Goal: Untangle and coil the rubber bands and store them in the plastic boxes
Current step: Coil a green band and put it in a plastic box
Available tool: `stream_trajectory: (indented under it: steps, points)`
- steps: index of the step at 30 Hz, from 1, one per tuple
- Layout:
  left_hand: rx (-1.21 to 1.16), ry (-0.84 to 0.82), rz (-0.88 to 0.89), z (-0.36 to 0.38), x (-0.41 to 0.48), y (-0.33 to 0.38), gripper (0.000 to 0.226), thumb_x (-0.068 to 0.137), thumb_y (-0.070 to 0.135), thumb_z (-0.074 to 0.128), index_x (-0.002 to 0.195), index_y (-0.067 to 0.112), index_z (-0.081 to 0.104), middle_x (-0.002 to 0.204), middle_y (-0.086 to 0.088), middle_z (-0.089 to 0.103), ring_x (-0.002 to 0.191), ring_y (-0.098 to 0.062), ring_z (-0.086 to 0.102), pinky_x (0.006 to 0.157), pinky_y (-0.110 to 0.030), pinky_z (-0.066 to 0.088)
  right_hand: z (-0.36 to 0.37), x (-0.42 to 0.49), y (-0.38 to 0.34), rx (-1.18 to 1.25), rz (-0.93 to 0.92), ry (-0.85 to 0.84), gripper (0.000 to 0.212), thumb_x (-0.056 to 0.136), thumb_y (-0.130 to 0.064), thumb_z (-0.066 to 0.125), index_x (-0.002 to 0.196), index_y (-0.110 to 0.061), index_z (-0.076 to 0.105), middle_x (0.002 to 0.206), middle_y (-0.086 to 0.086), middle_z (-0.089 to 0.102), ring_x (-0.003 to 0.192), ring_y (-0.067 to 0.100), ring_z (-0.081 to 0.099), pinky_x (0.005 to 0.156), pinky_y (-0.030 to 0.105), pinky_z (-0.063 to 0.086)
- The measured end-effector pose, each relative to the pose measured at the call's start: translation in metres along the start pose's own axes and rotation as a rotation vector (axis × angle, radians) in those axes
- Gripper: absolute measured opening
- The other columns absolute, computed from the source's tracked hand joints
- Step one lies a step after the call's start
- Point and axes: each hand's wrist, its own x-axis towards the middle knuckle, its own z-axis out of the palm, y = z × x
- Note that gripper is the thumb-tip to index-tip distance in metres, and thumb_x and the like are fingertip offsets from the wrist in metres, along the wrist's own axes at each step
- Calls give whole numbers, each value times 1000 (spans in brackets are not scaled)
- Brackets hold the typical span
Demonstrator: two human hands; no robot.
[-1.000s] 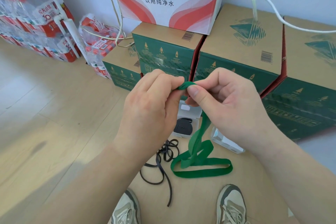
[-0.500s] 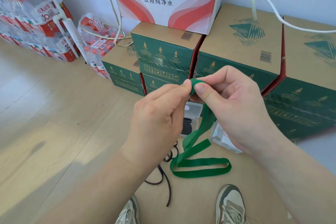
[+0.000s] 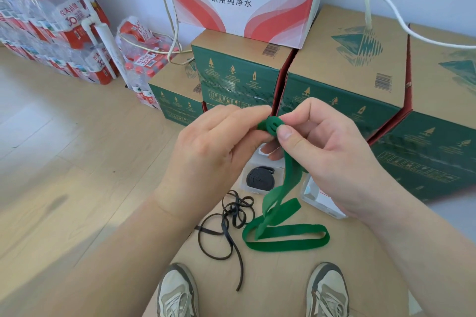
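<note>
A wide green rubber band point(image 3: 287, 235) hangs from my hands, its top end rolled into a small coil between my fingertips and its loose loop lying on the floor. My left hand point(image 3: 213, 154) and my right hand point(image 3: 327, 154) both pinch that coil at chest height. Below them an open clear plastic box point(image 3: 248, 188) holds a coiled black band point(image 3: 261, 179). A second clear plastic box point(image 3: 319, 199) lies to its right, partly hidden by my right hand. A thin tangled black rubber band point(image 3: 233, 221) lies on the floor left of the green loop.
Green and brown cartons point(image 3: 342, 77) stand stacked behind the boxes, with a red-and-white water carton point(image 3: 244, 0) on top. Packs of bottled water point(image 3: 54, 23) fill the back left. My two shoes point(image 3: 177, 293) are at the bottom edge on the wooden floor.
The rolled part at the top of the green band has grown a little between my fingertips, and the hanging length has drawn up slightly. Both hands stay at the same spot.
</note>
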Motion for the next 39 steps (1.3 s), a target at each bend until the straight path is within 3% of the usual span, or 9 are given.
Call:
stream_trajectory:
  steps: [4, 9, 13, 16, 20, 25, 28, 35, 39]
  points:
    - [45, -66, 41, 1, -1, -1, 34, 98, 6, 69, 132, 1, 66, 90, -11, 65, 78, -28, 59, 70, -36, 49, -1, 0, 0, -38, -24, -32, 9, 98, -2, 61, 96, -10, 57, 89, 8, 76, 85, 18, 74, 82, 31, 59]
    - [74, -40, 19, 1, 3, 5, 20, 102, 12, 61, 114, -1, 71, 92, -10, 63, 79, -28, 57, 74, -31, 48, 7, 0, 3, 55, -40, 8, 12, 97, -2, 62, 107, -9, 61, 97, 7, 78, 93, 21, 74, 89, 33, 60]
    - [106, -8, -21, -1, 7, 7, 22, 103, 17, 59, 109, -1, 70, 93, -9, 65, 80, -25, 58, 75, -25, 44, 10, 3, 2, 270, 22, 118, 31, 76, -19, 76, 104, -10, 67, 101, 12, 79, 94, 25, 75, 92, 40, 59]
    - [134, 9, 0, -1, 6, 9, 17, 101, 16, 62, 105, 0, 68, 89, -7, 64, 77, -26, 60, 67, -32, 49, 7, 4, 1, 215, -9, 168, 24, 70, -21, 80, 91, -11, 74, 94, 14, 79, 87, 24, 74, 89, 42, 61]
    - [157, 35, 9, -2, 3, 11, 17, 99, 14, 64, 94, -1, 66, 80, -7, 65, 68, -26, 58, 60, -35, 46, 9, 2, 3, 235, -10, 154, 29, 69, -13, 79, 97, -6, 74, 94, 15, 79, 88, 31, 77, 89, 44, 62]
    - [76, 61, -130, 3, -4, 16, 17, 92, 15, 77, 87, 1, 67, 74, -6, 69, 63, -27, 65, 53, -42, 54, 13, 2, 8, 134, -78, 204, 18, 85, 1, 74, 100, -9, 74, 97, 10, 80, 91, 27, 77, 86, 36, 63]
    - [-11, -2, -190, 6, -8, 22, 9, 94, 9, 73, 97, 3, 69, 82, -3, 72, 70, -23, 69, 59, -40, 57, 9, 4, 8, 64, -111, 213, 19, 90, 5, 70, 102, -10, 73, 98, 7, 80, 93, 22, 76, 87, 31, 61]
    - [100, -108, -75, 3, -10, 10, 15, 94, 15, 74, 86, 4, 68, 69, -2, 63, 59, -22, 53, 49, -40, 45, -5, 7, 5, -247, -135, 71, 23, 93, 5, 66, 100, -17, 74, 94, 2, 79, 90, 21, 76, 87, 43, 60]
    - [94, -162, 42, -1, -10, 5, 29, 92, 15, 78, 118, 3, 72, 100, -7, 70, 84, -26, 63, 73, -40, 55, -11, 5, 2, -304, -74, -59, 24, 94, 4, 65, 98, -18, 73, 94, -3, 79, 91, 15, 75, 89, 36, 60]
